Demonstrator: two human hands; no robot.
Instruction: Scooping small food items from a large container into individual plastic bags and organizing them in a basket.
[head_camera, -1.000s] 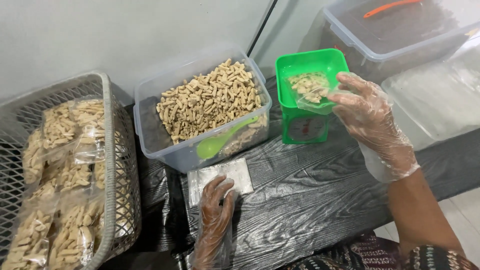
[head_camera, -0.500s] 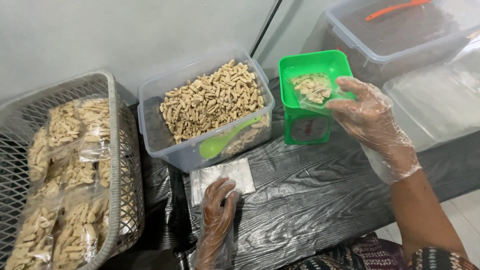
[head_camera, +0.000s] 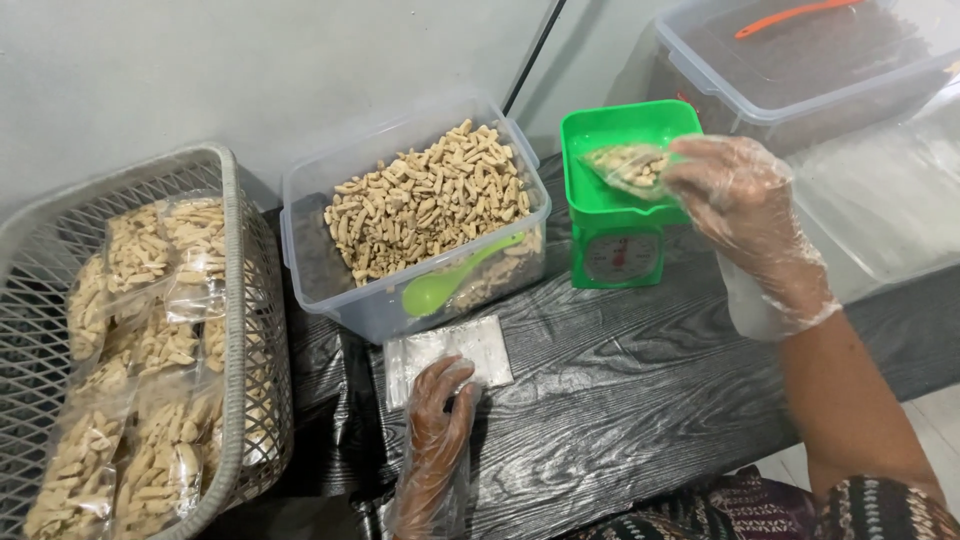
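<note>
Head view: right hand holds snack bag over green scale tray.

Gloved right hand is raised with its grip closed; gloved left hand rests flat, fingers loose.

- A dark wood-grain table top is being lit evenly by soft light.
- A plain pale wall is being seen behind it.
- Pale floor is being glimpsed at lower right.
</note>
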